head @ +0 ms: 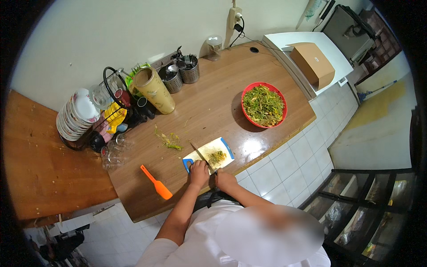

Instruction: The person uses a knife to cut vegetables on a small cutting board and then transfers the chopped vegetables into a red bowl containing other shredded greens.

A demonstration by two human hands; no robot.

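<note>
A white cutting board [194, 155] with blue ends lies near the table's front edge. My right hand [227, 181] is closed around the handle of a kitchen knife [198, 151]. Its blade lies slantwise across the board, the tip pointing away to the left. Left of the blade, my left hand [199, 174] rests on the board's near side with curled fingers; whatever is under them is hidden. Chopped green and yellow vegetable pieces [217, 157] form a small heap right of the blade. Behind the board, loose stems and trimmings [169, 141] lie on the wooden table [213, 110].
A red bowl [244, 114] full of cut greens stands at the right. An orange spatula [156, 182] lies at the left. Along the wall are a dish rack with plates [74, 115], glasses [115, 152], a bamboo-like container [155, 91] and metal cutlery holders [189, 72]. A cardboard box [313, 63] sits farther right.
</note>
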